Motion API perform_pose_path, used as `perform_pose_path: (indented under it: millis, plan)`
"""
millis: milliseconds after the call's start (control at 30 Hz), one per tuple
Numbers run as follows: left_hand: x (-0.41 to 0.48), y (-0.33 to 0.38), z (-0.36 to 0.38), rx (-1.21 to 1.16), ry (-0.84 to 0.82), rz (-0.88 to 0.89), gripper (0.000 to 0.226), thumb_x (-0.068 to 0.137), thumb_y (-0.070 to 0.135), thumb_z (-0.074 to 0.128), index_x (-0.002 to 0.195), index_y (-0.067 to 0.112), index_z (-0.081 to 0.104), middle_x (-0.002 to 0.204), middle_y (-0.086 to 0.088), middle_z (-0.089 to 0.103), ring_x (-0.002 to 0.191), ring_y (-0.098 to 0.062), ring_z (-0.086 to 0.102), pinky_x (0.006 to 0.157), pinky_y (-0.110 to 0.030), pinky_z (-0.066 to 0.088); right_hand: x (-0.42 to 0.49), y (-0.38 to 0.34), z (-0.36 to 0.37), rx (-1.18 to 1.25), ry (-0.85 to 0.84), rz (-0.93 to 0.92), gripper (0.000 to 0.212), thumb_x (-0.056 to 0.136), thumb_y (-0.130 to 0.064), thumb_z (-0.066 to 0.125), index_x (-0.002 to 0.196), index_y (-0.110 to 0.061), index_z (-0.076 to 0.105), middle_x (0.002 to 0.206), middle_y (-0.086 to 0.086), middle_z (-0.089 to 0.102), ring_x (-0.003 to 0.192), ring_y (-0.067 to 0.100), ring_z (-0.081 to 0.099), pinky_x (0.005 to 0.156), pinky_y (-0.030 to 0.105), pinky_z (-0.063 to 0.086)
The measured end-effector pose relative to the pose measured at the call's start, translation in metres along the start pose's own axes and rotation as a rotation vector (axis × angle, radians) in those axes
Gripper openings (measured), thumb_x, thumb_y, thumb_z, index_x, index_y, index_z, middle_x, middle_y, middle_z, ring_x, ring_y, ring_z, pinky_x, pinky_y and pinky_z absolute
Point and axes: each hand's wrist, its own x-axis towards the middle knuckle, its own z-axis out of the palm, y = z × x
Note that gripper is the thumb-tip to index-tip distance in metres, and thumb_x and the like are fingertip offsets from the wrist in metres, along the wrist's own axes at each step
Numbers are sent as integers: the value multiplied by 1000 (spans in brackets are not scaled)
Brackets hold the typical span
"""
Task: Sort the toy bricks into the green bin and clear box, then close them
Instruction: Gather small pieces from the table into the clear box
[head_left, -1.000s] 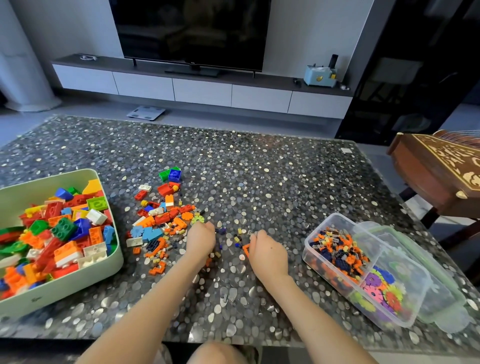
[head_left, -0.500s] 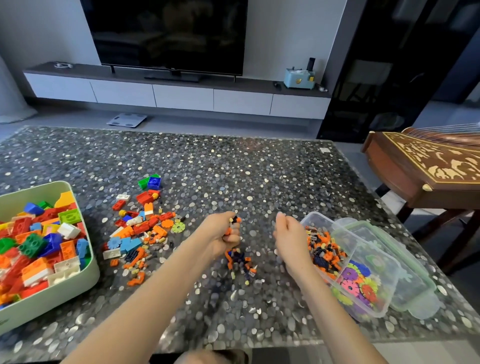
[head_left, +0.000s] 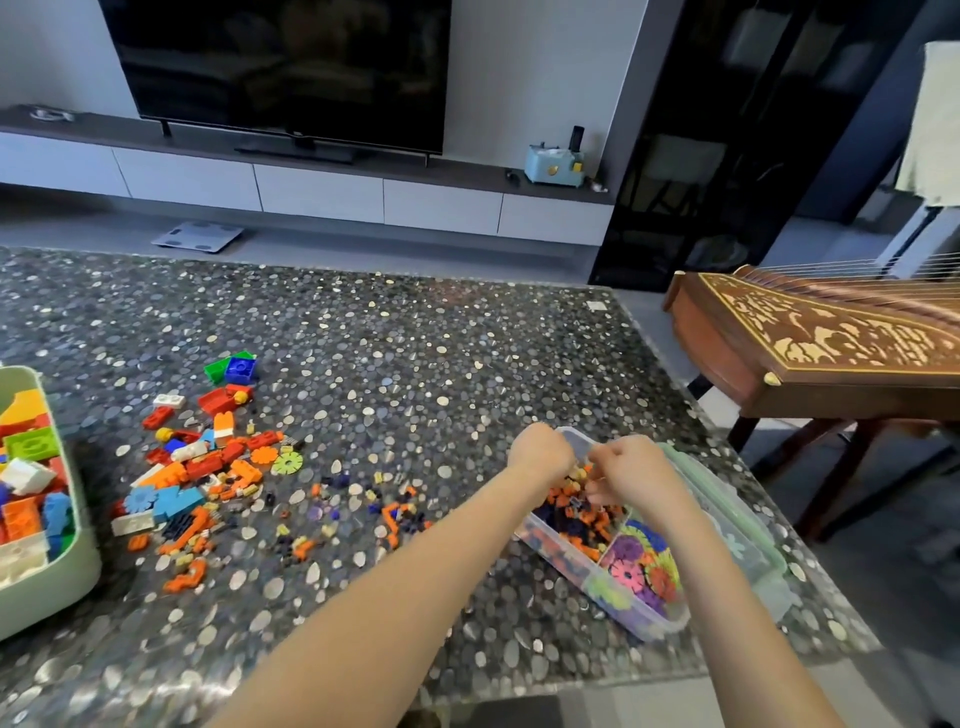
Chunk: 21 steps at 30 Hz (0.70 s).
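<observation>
The clear box (head_left: 569, 562) stands at the table's right front. Its far compartment holds small orange and dark bricks (head_left: 587, 525); the near one holds flower-shaped discs (head_left: 636, 566). My left hand (head_left: 540, 453) hovers as a fist over the box's far corner. Beside it, my right hand (head_left: 636, 470) is curled over the same compartment, with small pieces at its fingertips. The green bin (head_left: 57, 590), full of big bricks, sits at the left edge. Loose big bricks (head_left: 202, 465) and scattered small pieces (head_left: 397, 514) lie between the two containers.
The box's green-rimmed lid (head_left: 750, 551) lies under and right of the box, near the table's right edge. A carved wooden string instrument (head_left: 810, 353) on a stand is just off the table to the right. A TV and low cabinet are far behind.
Both hands lifted from the small pieces on the table and moved right, over the clear box. The view has shifted right, so the green bin is now cut off at the left.
</observation>
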Motion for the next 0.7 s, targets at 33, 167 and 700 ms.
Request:
perform_pose_path:
  millis: [33,167,700]
  plan:
    - [1,1,-3,76,24,34,28,97,4,40,118,-1,59,124,-12,61,113,-25,56,58,-17,36,0,0,0,25,15,-7,32,98,-13,44,87,10,64,75,21,67,68,32,69,77,48,57]
    - [14,-9,-9,-244,0,-106,21,93,0,44,108,5,58,107,-15,60,97,-30,57,63,-17,42,-6,0,1,-48,144,-105,34,92,-12,53,63,3,65,61,16,66,53,27,64,67,41,57]
    - [-1,-37,-47,-802,-120,-106,8,92,1,50,97,0,57,81,-11,57,65,-17,56,55,-21,54,-20,-6,26,70,306,-213,35,90,-19,57,65,4,59,57,11,50,52,19,40,54,27,34]
